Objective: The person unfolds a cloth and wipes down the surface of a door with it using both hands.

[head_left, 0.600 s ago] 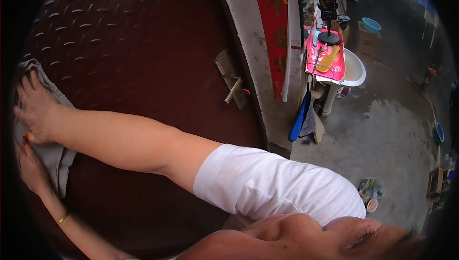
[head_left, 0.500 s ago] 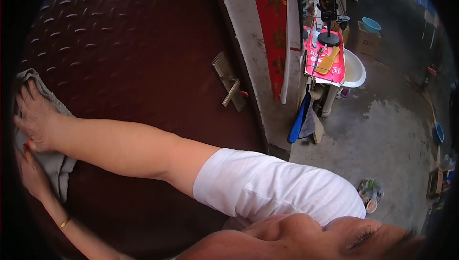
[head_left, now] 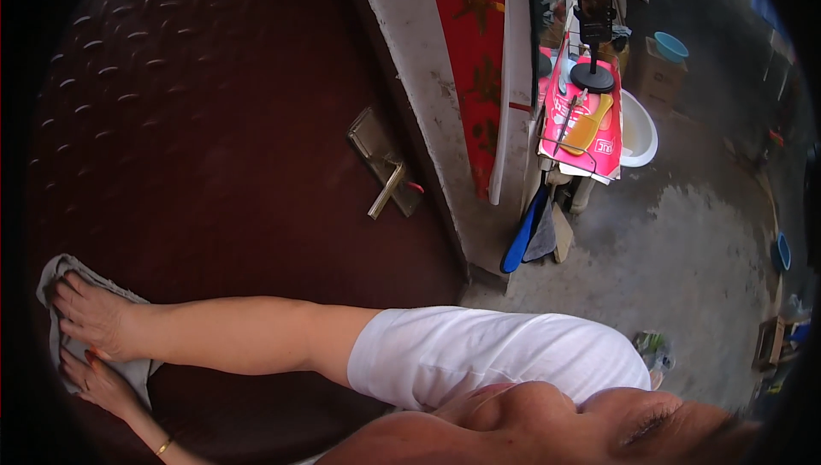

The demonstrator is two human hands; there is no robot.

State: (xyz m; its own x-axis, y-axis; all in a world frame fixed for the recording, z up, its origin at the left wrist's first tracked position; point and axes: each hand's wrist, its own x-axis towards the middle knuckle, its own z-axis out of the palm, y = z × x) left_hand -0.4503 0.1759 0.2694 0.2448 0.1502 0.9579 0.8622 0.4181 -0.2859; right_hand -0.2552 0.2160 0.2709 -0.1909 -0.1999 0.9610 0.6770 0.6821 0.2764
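Dark red door panel [head_left: 239,165] filled the left half of my feed, grey floor [head_left: 650,268] ran off to the right, and a pink-covered table [head_left: 609,136] stood beyond the frame. Across the panel stretched the right arm in its white sleeve [head_left: 513,345], and there was the change: down came the grey cloth [head_left: 139,375], clearly lower against the door handle [head_left: 385,161] than half a second earlier. For the work, I judged, that put a lower stretch of the panel under the cloth. The right hand [head_left: 98,319] lay flat on it, fingers apart, pressing rather than gripping. Just below, the left hand [head_left: 107,388] was spread on it too, close by the right thumb; near that dark rim, I couldn't swear whether its fingertips pinched any fabric. Smallest of all, a gold bracelet [head_left: 164,446] circled the left wrist.
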